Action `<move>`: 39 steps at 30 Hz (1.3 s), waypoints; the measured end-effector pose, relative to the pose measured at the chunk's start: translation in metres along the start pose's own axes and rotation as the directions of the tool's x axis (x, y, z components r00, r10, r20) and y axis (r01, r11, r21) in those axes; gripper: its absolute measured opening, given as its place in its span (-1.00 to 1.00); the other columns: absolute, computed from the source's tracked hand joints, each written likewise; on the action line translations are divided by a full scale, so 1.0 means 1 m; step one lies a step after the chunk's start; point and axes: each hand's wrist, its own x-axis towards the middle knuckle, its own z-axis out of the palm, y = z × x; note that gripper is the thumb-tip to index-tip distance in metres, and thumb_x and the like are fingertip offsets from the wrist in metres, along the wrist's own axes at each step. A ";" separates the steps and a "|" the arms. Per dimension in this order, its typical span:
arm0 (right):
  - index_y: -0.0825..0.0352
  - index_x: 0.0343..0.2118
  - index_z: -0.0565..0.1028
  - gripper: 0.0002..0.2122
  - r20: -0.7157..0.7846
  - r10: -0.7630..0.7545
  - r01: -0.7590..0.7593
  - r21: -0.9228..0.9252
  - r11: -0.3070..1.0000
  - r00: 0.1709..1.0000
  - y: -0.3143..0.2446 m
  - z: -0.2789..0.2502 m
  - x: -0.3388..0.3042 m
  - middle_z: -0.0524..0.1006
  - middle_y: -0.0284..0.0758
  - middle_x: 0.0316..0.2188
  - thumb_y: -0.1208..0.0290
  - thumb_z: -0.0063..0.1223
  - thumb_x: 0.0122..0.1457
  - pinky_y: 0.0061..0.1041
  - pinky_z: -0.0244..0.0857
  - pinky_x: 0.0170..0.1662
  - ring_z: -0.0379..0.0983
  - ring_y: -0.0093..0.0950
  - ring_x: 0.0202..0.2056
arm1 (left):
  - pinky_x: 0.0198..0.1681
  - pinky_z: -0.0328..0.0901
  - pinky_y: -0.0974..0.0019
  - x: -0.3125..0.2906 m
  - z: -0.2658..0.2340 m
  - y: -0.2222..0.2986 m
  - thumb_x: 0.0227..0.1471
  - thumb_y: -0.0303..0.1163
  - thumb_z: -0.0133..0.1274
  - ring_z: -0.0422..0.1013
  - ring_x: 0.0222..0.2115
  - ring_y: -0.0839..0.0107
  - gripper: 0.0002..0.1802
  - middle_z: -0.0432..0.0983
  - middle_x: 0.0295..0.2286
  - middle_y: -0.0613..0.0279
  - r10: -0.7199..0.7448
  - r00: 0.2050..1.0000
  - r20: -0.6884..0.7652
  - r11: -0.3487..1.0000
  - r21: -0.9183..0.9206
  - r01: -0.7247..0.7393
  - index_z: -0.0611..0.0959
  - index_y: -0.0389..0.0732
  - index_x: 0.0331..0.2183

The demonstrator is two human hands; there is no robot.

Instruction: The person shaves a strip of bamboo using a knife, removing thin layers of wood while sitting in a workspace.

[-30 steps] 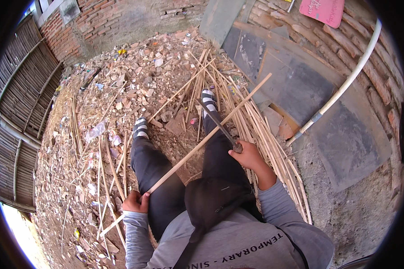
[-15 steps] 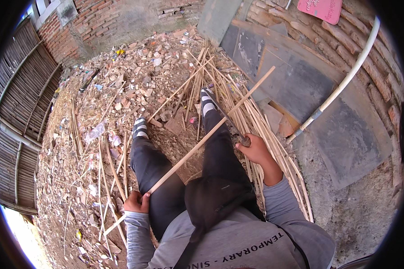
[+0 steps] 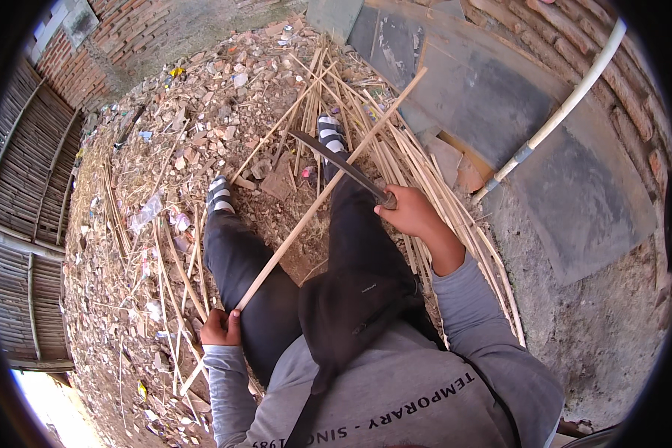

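My left hand (image 3: 221, 328) is closed round the lower part of a long pale bamboo strip (image 3: 297, 234). The strip slants across my thighs, up and to the right, its short lower end sticking out below the hand. In my right hand (image 3: 411, 211) is a machete (image 3: 346, 170), gripped by its dark handle. Its dark blade points up and left and crosses the strip near my right shin; whether the two touch I cannot tell. A bundle of bamboo strips (image 3: 418, 175) lies along the ground to the right of my right leg.
More strips (image 3: 173, 276) lie on the left amid rubble and litter (image 3: 209, 119). A white pipe (image 3: 564, 112) leans by dark panels (image 3: 485, 97) and a brick wall (image 3: 612, 119) at right. A bamboo slat fence (image 3: 30, 149) stands at far left.
My right hand has moved up and left, and the machete blade has swung across the strip. The whole view has shifted slightly. The left hand keeps its grip.
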 end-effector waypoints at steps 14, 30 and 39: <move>0.28 -0.29 0.54 -0.72 -0.047 0.029 -0.033 -0.095 0.995 0.998 -0.011 -0.015 0.021 0.55 -0.12 -0.46 0.21 0.24 0.00 -0.15 0.35 -0.25 0.50 -0.08 -0.32 | -0.59 0.20 0.04 0.004 0.001 -0.001 0.03 -0.03 0.17 0.37 -0.68 -0.05 -0.51 0.37 -0.75 -0.01 0.080 0.996 -0.029 0.995 0.067 -0.078 0.44 -0.25 -0.62; 0.26 -0.31 0.55 -0.72 0.218 0.006 0.003 -0.044 0.999 0.976 -0.028 -0.013 -0.008 0.55 -0.13 -0.48 0.20 0.26 -0.03 -0.18 0.34 -0.28 0.51 -0.10 -0.34 | -0.60 0.19 0.04 -0.024 -0.029 -0.034 0.09 0.06 0.05 0.33 -0.72 -0.05 -0.42 0.31 -0.78 -0.04 0.131 0.981 0.141 0.991 -0.014 -0.130 0.44 -0.29 -0.63; 0.28 -0.28 0.55 -0.69 0.101 0.076 -0.067 -0.092 0.994 0.992 0.001 -0.012 0.015 0.57 -0.12 -0.41 0.19 0.26 -0.02 -0.18 0.35 -0.26 0.51 -0.10 -0.30 | -0.60 0.19 0.03 -0.014 -0.031 -0.039 0.04 0.07 0.11 0.33 -0.71 -0.08 -0.41 0.32 -0.77 -0.05 0.114 0.980 0.162 0.990 0.067 -0.126 0.43 -0.27 -0.66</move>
